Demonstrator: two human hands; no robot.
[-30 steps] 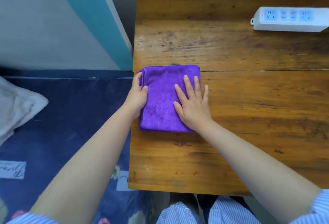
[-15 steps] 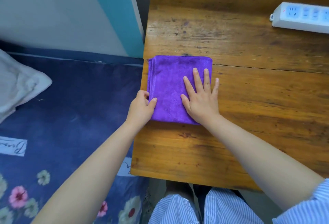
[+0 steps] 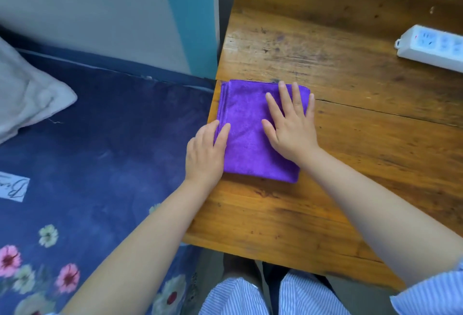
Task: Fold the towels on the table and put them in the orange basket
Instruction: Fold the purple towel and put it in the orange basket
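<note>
Wooden table (image 3: 350, 154), worn and glossy, fills the right side, with a dark blue flowered bedcover (image 3: 100, 144) down to the left and a white pillow (image 3: 27, 94) at the far left edge. Right at the table's left edge lies the purple towel (image 3: 248, 124), folded into a neat rectangle, its long axis running away from the person, stitched edges stacked along the left side and pointing off the table. The right hand (image 3: 292, 126) lies flat on the towel's right half, fingers straight and spread, pressing down. The left hand (image 3: 206, 150) is at the near left edge, thumb on top of the cloth, fingers dropped over the table edge; they look to be pinching the towel's edge, though the fingertips themselves are hidden. A white power strip (image 3: 433, 47) is cut off by the right border. No orange basket can be seen from this view. Compared with a second ago, the left hand has slid from the far left corner to the near one, while the right hand stays pressed in place.
</note>
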